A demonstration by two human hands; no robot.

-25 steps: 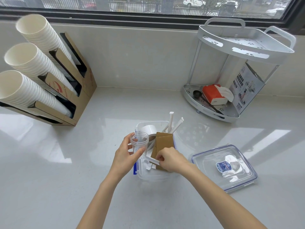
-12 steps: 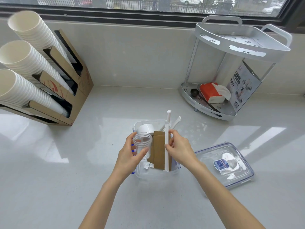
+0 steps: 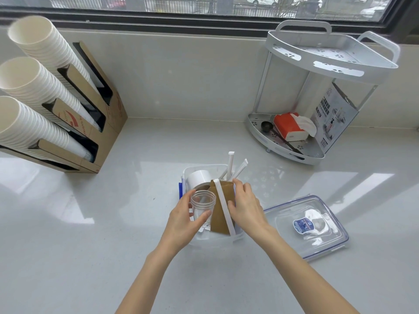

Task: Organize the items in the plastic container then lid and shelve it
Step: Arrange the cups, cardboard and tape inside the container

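A clear plastic container with blue clips stands on the white counter. Inside it are a white tape roll, brown cardboard sleeves and wrapped white straws that stick up at the back. My left hand grips a small clear cup at the container's left side. My right hand pinches a long white wrapped straw that lies along the cardboard. The clear lid with a blue label lies flat to the right.
A cardboard holder with three stacks of white paper cups stands at the left. A white two-tier corner rack at the back right holds an orange tissue pack, a black scoop and a printed box. A window runs along the back.
My right hand lifted the wrapped straw from low in the container, turned it lengthwise, and now lays it along the cardboard. My left hand kept hold of the clear cup.
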